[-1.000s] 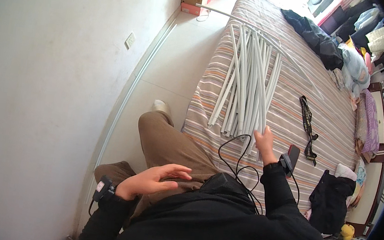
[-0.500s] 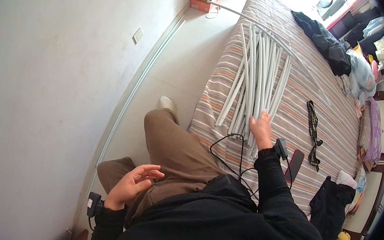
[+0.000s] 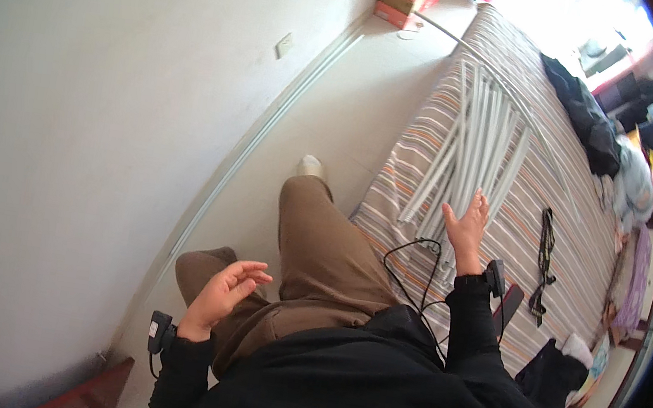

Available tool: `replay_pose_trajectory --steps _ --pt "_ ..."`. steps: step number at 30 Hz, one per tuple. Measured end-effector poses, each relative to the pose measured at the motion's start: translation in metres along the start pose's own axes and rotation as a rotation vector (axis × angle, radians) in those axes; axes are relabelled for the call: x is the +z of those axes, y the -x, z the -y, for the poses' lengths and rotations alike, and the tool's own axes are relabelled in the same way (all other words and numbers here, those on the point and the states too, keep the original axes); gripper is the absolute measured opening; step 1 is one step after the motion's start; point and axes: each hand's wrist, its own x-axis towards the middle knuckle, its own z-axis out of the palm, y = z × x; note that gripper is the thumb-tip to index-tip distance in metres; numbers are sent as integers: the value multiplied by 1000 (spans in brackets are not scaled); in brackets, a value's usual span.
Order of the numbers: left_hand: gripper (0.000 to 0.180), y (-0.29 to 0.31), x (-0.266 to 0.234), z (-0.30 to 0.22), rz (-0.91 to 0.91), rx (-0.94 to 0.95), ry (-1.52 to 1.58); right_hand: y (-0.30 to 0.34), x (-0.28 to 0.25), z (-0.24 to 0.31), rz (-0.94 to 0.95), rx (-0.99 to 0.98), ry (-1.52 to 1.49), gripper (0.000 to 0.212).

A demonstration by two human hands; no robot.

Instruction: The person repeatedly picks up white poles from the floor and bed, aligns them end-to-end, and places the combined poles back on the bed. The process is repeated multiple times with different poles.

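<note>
My right hand (image 3: 468, 231) is open over the near end of a bundle of pale grey tubes (image 3: 475, 146), thumb and fingers spread. It grips none of them; whether it touches one, I cannot tell. The tubes lie side by side on a striped bed (image 3: 409, 178), a few at a slant. One long thin tube (image 3: 450, 34) crosses beyond their far ends and juts past the bed's edge. Above my thigh, my left hand (image 3: 223, 300) hangs open with bent fingers, holding nothing. A black cable (image 3: 393, 273) loops between my lap and the tubes.
Right of the tubes lie a black strap (image 3: 542, 263) and a dark, red-edged phone (image 3: 509, 303). Dark clothes (image 3: 584, 123) line the bed's far side. Pale strips (image 3: 272, 113) run along the floor by the wall (image 3: 125, 92). Stacked boxes (image 3: 399, 1) stand at the far end.
The view has turned, so the bed and tubes sit farther right. My right hand's fingers have spread wider over the tubes. The left hand keeps nearly the same pose.
</note>
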Motion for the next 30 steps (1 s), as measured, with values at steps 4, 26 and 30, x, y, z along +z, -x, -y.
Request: replay_pose_trajectory --steps 4,26,30 --pt "27 4 -40 29 -305 -14 -139 14 -8 92 -113 -413 -396 71" --pt "26 35 -181 168 -937 -328 -1038 84 401 487 751 -245 -565 31" --pt "23 16 -197 159 -869 -444 -1039 55 482 491 962 -469 -231 28"
